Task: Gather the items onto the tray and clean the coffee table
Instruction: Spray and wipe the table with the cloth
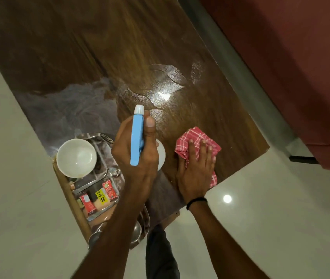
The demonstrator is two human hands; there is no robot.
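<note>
My left hand [138, 156] grips a spray bottle [137, 135] with a blue trigger head and white nozzle, held above the wooden coffee table [103, 47] and aimed at its middle. My right hand [197, 170] presses flat on a folded red-and-white checked cloth [184, 141] near the table's near right corner. A wet sheen shows on the wood just beyond the nozzle. At the near left corner a steel tray [104, 147] holds a white bowl [76, 158], a spoon [111, 172], red sachets [108, 190] and a small jar with a yellow price tag [96, 198].
A dark red sofa [293, 63] runs along the table's right side, across a narrow gap. Pale tiled floor [9, 178] surrounds the table on the left and near sides. A steel cup [94, 238] sits at the tray's near end, partly hidden by my left forearm.
</note>
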